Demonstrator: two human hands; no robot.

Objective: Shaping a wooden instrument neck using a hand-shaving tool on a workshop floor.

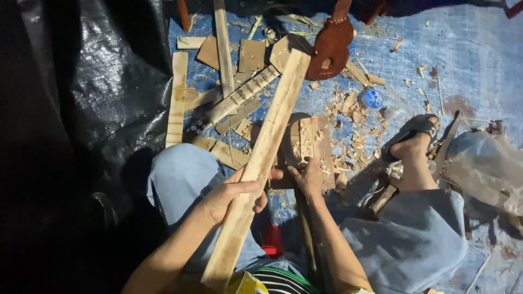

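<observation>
My left hand (231, 197) grips a long pale wooden plank (267, 141) near its middle; the plank runs tilted from my lap up toward the far pile of wood. My right hand (308, 178) rests on the near edge of a brown wooden board (305, 139) that lies flat on the blue tarp, with its fingers curled around a dark stick-like handle that runs back under my forearm. Wood chips cover the board. My knees in blue jeans sit on either side.
Several wood strips and offcuts (223, 81) lie piled at the far left of the blue tarp (468, 60). A reddish-brown guitar-shaped piece (330, 46), a small blue round lid (373, 98), my sandalled foot (411, 139), a clear plastic bag (485, 163) and black sheeting (87, 81) surround me.
</observation>
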